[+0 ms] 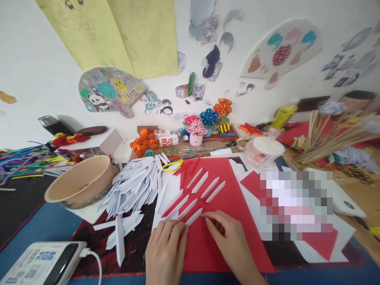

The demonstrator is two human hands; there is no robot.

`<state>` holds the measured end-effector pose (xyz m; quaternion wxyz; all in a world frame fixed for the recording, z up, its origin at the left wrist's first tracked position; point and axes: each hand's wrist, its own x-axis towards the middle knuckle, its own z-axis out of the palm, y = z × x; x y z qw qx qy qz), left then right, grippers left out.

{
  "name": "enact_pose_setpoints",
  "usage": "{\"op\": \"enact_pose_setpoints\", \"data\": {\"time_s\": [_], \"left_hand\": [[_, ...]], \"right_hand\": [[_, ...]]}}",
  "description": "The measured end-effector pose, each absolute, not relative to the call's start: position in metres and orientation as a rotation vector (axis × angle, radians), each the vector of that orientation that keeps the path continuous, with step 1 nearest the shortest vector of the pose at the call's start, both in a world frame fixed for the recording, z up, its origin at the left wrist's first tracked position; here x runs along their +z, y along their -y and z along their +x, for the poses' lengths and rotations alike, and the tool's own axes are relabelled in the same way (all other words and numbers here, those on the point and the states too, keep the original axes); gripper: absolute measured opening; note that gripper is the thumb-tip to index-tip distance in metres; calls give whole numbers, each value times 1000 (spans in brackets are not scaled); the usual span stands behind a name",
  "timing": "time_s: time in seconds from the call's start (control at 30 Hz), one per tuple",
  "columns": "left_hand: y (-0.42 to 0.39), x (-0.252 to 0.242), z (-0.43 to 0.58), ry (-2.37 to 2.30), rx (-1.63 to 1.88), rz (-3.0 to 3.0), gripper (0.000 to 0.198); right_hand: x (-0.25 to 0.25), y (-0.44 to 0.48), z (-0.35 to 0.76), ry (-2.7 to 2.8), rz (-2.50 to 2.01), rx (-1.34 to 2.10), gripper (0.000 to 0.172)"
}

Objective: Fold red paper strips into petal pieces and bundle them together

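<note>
A folded white paper strip (194, 217) lies slantwise on a red paper sheet (225, 202), between my two hands. At its lower end is my left hand (166, 247), its fingers curled and closed against the strip; the fingertips are partly hidden. My right hand (227, 233) reaches to the strip's upper end, thumb and forefinger drawn together at the tip. Just above, several similar white strips (200, 182) lie in slanting rows on the red sheet. A large heap of loose white paper strips (133, 184) is to the left of the sheet.
A beige bowl (80, 178) stands left of the heap, with a white power bank (44, 261) and cable in front. Yellow-handled scissors (173, 166) lie behind the sheet. Flower pots (196, 132) line the wall. On the right are a lidded tub (264, 148) and wooden sticks (323, 136).
</note>
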<state>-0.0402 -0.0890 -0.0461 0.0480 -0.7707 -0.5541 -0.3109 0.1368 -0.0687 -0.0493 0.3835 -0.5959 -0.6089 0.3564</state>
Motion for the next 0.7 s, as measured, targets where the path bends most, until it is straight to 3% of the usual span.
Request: {"op": "enact_pose_setpoints", "data": {"time_s": [0.7], "left_hand": [[86, -44, -37, 1692, -909, -2377, 21]], "right_hand": [[-50, 68, 137, 1434, -1507, 944, 28]]}}
